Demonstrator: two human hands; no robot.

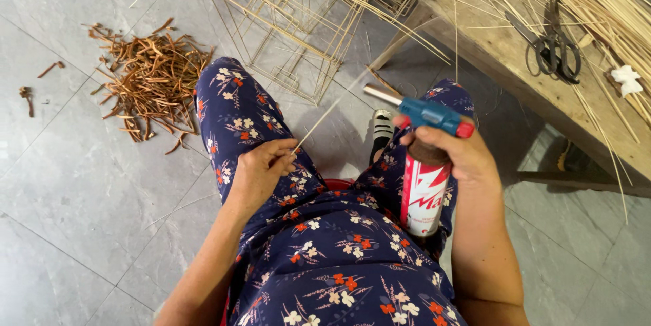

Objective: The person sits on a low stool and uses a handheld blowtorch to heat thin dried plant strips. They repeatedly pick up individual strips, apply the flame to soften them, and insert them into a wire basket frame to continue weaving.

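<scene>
Seated over the grey tile floor (81,183), the right hand (461,153) is clamped around a red-and-white gas canister with blue torch head (426,163); the left hand (261,170) pinches a thin pale cane strip (325,117), apparently positioned for heating.

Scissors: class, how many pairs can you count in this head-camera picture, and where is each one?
1. The dark scissors lie on the wooden bench at upper right, among pale cane strips; more could be hidden beneath the strips.
</scene>
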